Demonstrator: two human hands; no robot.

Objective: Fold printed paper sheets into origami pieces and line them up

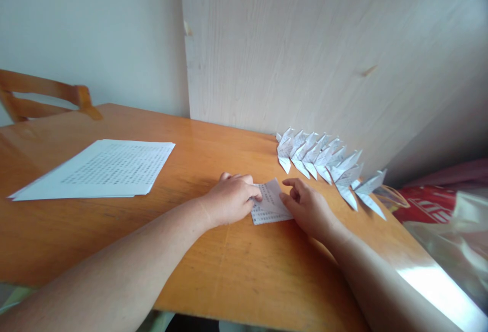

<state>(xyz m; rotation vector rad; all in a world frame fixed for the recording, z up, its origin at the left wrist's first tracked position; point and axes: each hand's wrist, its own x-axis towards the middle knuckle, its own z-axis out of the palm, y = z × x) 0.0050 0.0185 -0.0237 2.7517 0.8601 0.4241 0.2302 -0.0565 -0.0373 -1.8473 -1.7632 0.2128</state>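
Observation:
A small folded sheet of printed paper (271, 204) lies on the wooden table, with a pointed flap at its top. My left hand (233, 197) rests on the left edge of this paper, fingers bent and pressed onto it. At the paper's right edge is my right hand (305, 203), its thumb and index finger curled toward each other with a gap between them. The thumb of that hand touches the paper or lies just over it.
Several folded paper figures (312, 155) stand in rows at the table's back right. A stack of printed sheets (110, 169) lies on the left of the table (213, 276). Beyond are a wooden chair (46, 88) and, right, a red bag (430, 202).

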